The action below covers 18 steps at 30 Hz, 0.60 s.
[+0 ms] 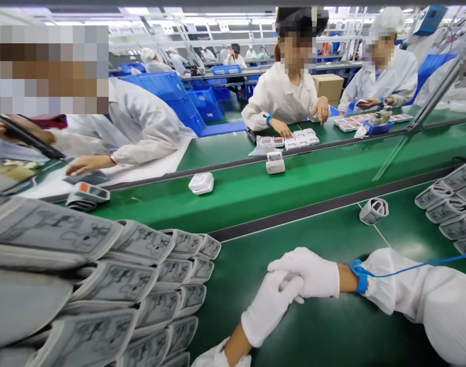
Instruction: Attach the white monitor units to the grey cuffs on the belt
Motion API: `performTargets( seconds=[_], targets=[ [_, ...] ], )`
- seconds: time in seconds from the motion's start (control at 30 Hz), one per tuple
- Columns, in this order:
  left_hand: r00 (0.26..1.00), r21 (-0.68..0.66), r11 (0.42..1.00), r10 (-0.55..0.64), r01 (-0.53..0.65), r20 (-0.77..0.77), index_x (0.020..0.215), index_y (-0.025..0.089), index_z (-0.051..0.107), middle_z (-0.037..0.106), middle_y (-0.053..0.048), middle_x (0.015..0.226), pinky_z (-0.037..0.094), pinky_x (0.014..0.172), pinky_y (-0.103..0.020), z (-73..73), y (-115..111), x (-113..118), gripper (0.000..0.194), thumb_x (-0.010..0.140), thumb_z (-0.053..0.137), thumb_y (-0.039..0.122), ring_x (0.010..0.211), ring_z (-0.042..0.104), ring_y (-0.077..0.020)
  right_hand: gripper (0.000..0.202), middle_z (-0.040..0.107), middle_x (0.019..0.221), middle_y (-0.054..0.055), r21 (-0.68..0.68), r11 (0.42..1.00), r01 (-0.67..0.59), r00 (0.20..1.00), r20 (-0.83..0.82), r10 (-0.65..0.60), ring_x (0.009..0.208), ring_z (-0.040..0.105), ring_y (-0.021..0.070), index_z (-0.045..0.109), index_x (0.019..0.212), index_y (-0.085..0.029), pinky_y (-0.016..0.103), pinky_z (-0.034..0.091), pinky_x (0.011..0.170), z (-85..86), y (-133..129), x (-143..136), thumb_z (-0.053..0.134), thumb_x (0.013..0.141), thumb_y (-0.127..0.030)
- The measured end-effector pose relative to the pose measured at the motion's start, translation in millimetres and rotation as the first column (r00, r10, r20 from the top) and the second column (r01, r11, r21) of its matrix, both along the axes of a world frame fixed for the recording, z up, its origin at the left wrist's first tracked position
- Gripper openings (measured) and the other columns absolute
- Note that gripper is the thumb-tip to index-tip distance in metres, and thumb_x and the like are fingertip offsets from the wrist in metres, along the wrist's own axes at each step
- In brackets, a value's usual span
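My left hand and my right hand, both in white gloves, are clasped together over the green work surface. Their fingers are closed over one another, and no object shows between them. A blue wrist strap with a cord circles my right wrist. Left of my hands rise stacked rolls of grey cuffs with printed drawings, like those of wrist blood pressure monitors. A single rolled cuff lies apart, beyond my right hand.
More rolled cuffs are stacked at far right. Across a dark rail, a green belt carries white devices. Co-workers in white coats sit opposite; one person's hand is at a group of white devices.
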<state>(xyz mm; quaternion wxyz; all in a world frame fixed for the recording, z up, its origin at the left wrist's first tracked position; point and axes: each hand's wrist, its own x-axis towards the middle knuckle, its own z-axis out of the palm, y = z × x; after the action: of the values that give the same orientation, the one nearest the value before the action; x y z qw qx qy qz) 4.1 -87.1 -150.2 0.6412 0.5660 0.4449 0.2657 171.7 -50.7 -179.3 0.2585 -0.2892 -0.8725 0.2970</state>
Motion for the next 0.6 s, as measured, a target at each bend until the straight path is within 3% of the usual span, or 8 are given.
performTargets(
  seconds=[0.17,0.6],
  targets=[
    [0.998,0.041,0.999,0.008,-0.005,-0.065,0.083,0.013,0.075,0.077,-0.011,0.084,0.058,0.073,-0.035,-3.8,0.9,-3.2,0.031,0.086,0.062,0.042,0.069,0.07,-0.0228,0.059,0.076,0.099,0.003,-0.019,1.0,-0.016,1.0,0.008,0.017,0.084,0.071,0.0196,0.068,0.128,-0.022,0.028,0.054,0.082,1.7,1.4,-1.8,0.073,0.069,-0.021],
    [0.997,0.072,0.997,0.008,-0.002,-0.082,0.08,0.015,0.074,0.074,-0.009,0.076,0.058,0.072,-0.035,-6.6,1.2,-3.4,0.032,0.088,0.059,0.043,0.068,0.069,-0.0234,0.059,0.075,0.099,0.003,-0.017,1.0,-0.017,0.996,0.087,0.019,0.084,0.071,0.019,0.068,0.128,-0.022,0.028,0.054,0.082,4.6,2.1,-1.2,0.076,0.069,-0.021]
  ],
)
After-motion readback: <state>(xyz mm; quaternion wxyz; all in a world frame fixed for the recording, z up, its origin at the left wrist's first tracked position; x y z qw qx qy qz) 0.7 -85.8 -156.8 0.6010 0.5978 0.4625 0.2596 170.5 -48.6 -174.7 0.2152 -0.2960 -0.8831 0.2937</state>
